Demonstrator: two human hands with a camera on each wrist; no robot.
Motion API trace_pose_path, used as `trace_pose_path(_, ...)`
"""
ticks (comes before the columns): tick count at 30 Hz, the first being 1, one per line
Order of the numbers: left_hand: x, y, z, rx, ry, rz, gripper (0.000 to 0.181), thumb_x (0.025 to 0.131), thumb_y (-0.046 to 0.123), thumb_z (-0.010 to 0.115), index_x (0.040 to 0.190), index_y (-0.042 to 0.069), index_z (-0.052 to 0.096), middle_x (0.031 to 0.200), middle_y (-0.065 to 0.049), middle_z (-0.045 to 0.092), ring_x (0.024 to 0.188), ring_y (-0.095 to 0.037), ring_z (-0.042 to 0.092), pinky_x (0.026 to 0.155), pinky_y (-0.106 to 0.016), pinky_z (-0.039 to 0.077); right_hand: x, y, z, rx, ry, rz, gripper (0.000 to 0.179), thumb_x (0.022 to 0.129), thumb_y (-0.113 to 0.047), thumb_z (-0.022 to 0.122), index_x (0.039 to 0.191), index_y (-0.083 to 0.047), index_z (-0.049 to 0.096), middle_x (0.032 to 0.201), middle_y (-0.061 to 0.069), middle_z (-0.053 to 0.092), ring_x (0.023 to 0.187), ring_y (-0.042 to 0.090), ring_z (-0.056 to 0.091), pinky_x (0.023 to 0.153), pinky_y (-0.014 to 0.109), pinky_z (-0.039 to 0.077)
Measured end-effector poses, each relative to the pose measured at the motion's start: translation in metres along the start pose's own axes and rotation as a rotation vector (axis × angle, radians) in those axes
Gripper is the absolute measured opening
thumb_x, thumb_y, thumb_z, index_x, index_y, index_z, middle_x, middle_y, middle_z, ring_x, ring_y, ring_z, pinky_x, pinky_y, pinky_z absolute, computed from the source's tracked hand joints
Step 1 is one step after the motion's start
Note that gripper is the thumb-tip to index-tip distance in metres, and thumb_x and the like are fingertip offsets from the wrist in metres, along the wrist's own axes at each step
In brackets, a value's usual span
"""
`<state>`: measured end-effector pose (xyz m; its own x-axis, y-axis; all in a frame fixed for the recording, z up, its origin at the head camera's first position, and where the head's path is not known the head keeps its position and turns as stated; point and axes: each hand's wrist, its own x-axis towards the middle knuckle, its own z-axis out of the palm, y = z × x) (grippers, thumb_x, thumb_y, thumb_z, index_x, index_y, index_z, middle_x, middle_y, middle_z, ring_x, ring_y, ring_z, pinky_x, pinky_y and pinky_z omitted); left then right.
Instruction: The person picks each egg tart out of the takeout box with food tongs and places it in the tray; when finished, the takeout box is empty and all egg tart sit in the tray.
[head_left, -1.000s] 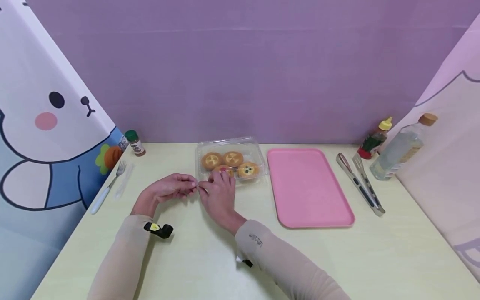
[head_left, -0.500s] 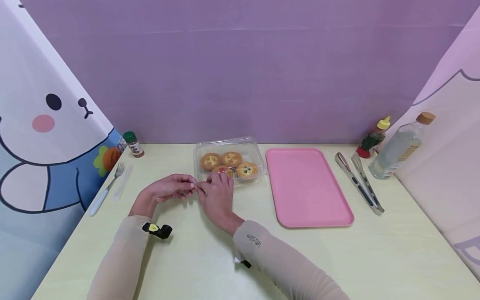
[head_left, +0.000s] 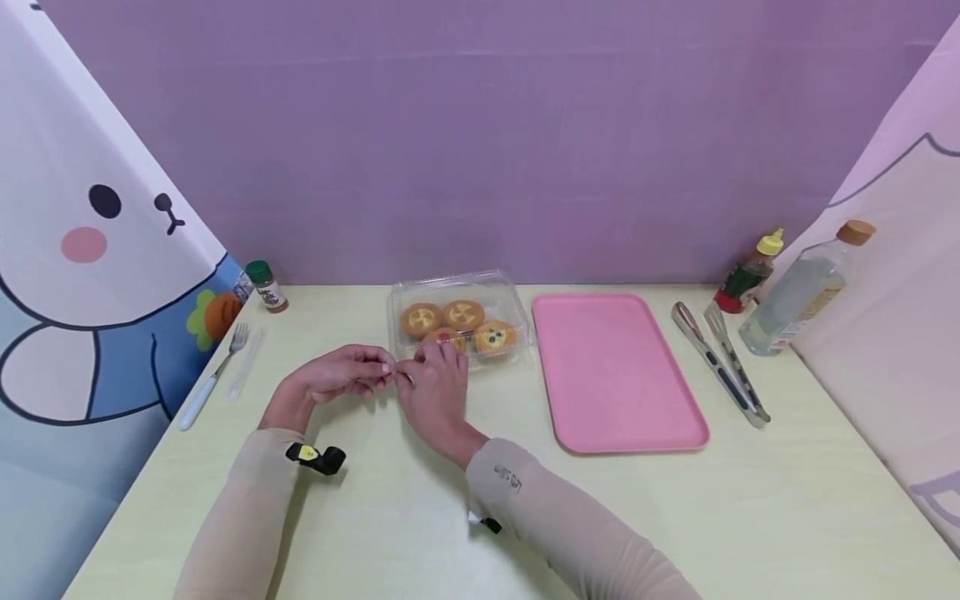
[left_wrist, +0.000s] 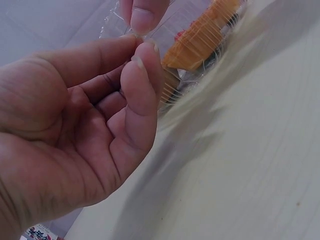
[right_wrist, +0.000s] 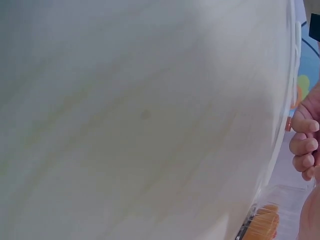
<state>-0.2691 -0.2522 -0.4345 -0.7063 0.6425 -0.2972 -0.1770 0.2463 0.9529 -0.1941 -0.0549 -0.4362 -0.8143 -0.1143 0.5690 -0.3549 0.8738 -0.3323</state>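
The left hand point(head_left: 339, 373) pinches the near left corner of a clear box point(head_left: 497, 293) on the table point(head_left: 375, 508), four cakes point(head_left: 463, 314) inside; the right hand point(head_left: 437, 390) bends its fingers at the front, but I can't tell if it's holding on

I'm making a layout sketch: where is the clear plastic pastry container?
In the head view, the clear plastic container sits centrally toward the back of the table, left of the pink tray, with the right hand at its near edge.
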Motion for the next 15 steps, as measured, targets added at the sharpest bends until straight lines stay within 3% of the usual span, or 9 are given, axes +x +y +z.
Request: trace_pose_path(15, -0.0001, 0.0009, 0.001, 0.02, 0.005, 0.008, 0.009, 0.104, 0.015, 0.053, 0.104, 0.012, 0.06, 0.093, -0.001, 0.062, 0.084, -0.013, 0.059, 0.073, -0.027, 0.053, 0.0011, -0.0004, -0.0002, 0.055, 0.026, 0.014, 0.009, 0.088, -0.031, 0.077, 0.094, -0.028, 0.082, 0.092, -0.006, 0.059, 0.092, 0.016, 0.047, 0.087, 0.034, 0.036)
